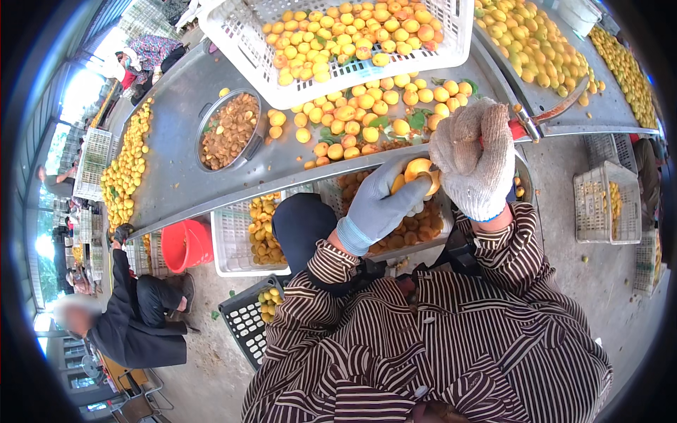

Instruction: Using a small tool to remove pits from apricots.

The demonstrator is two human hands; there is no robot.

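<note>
My left hand (376, 200), in a grey coated glove, pinches an apricot (423, 172) that looks cut open. My right hand (472, 153) wears a knitted cotton glove and is closed around the red handle of a knife (561, 106). The knife's curved, stained blade points away to the right. The right fingers sit right beside the fruit; whether they touch it is hidden. Both hands are at the front edge of a metal table (169, 180). Loose apricots (346, 113) and green leaves lie just beyond them. Below, a crate of apricot halves (407, 232) shows partly behind my left hand.
A white plastic crate (246, 61) of apricots stands tilted on the table. Left of it is a metal pan (252, 150) of apricot stones. Under the table edge are a red bucket (180, 246) and another white crate (227, 254). A seated person (132, 322) works at left.
</note>
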